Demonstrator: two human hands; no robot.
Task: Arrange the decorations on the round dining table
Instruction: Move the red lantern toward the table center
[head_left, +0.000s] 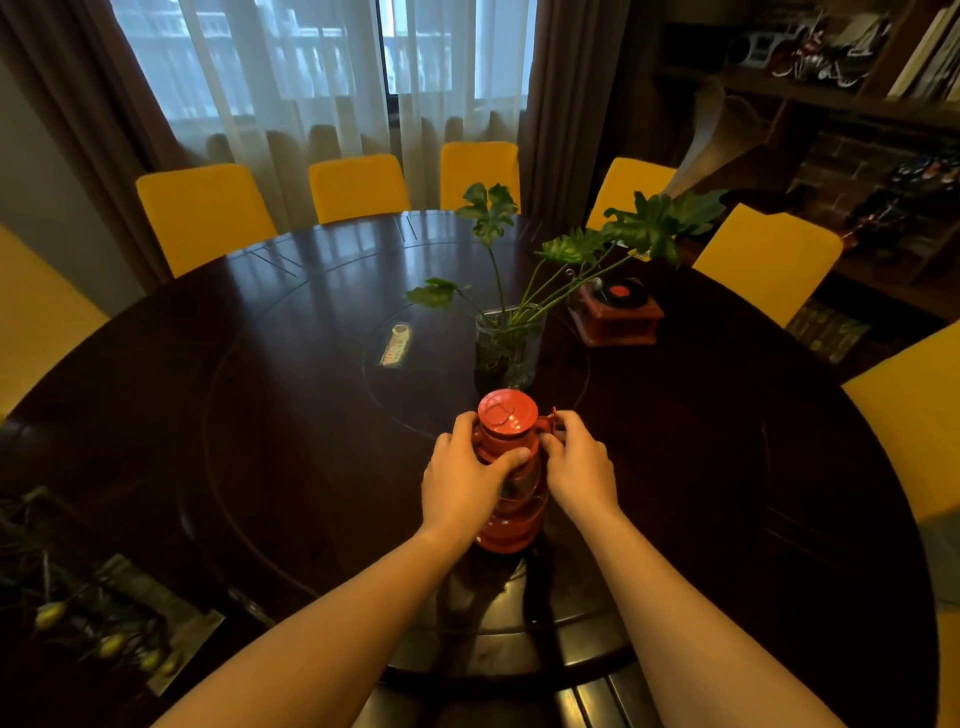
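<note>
A red oil lantern (506, 423) stands upright on the dark round dining table (291, 415), near its front middle. My left hand (462, 480) wraps the lantern's left side and my right hand (576, 467) grips its right side near the top. Just behind the lantern is a glass vase (509, 348) of green leafy stems. A small red toy gramophone (615, 312) with a brass horn sits behind and to the right of the vase. A small label (397, 345) lies on the turntable's middle.
Yellow-covered chairs (205, 213) ring the table on all far sides. Sheer curtains (291, 67) hang over the window behind. Bookshelves (857, 104) with ornaments fill the right wall. A branch with small yellow fruit (104, 634) lies at the lower left.
</note>
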